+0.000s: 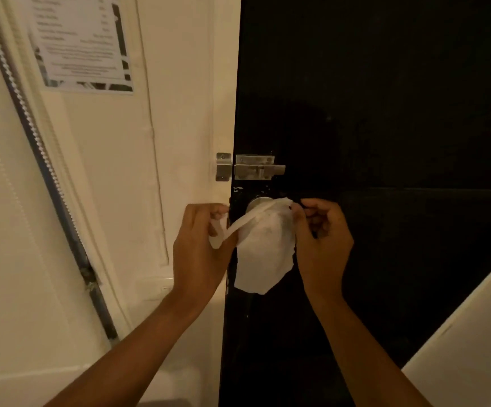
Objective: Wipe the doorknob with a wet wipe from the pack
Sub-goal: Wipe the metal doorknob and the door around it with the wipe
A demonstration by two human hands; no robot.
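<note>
I am standing at a black door [385,113] set in a cream wall [106,171], in dim warm light. The doorknob [256,203] is sitting near the door's left edge, just below a metal slide bolt [256,167], and only its top is showing above the wet wipe [263,254] that I am spreading in front of it. My left hand [200,254] is pinching the wipe's left corner, which is twisting into a thin strip, while my right hand [323,242] is pinching its upper right corner; the sheet is hanging down between them against the door. The knob is lying straight behind the wipe's upper edge, roughly midway between both hands, so I judge the coming move is pressing forward and wrapping. A printed notice [83,42] is hanging on the wall's upper part, beside a corrugated hose [47,171]. The pack is not showing.
</note>
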